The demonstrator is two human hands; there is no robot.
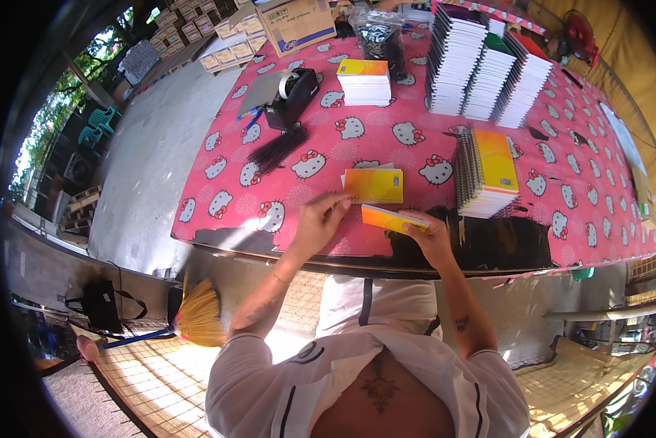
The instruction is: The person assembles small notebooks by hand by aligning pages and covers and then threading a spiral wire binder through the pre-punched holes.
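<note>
My right hand [432, 238] grips a small yellow-orange notebook [390, 218] at its right end, thumb on the cover, tilted just above the table's near edge. My left hand [321, 223] has its fingertips pinched together beside the left edge of another yellow-orange notebook [375, 186], which lies flat with white sheets showing behind it. Whatever the left fingertips hold, if anything, is too small to make out. To the right stands a stack of yellow notebooks [494, 164] with dark spiral bindings. A bundle of black binding coils [277, 149] lies to the far left of my hands.
A black tape dispenser [291, 98] stands at the back left. Behind are a stack of orange-topped pads [364, 84], a plastic bag of dark coils [380, 40], tall spiral notebook stacks [456, 66] and a cardboard box [295, 28]. The pink cover [375, 150] is torn at the front edge.
</note>
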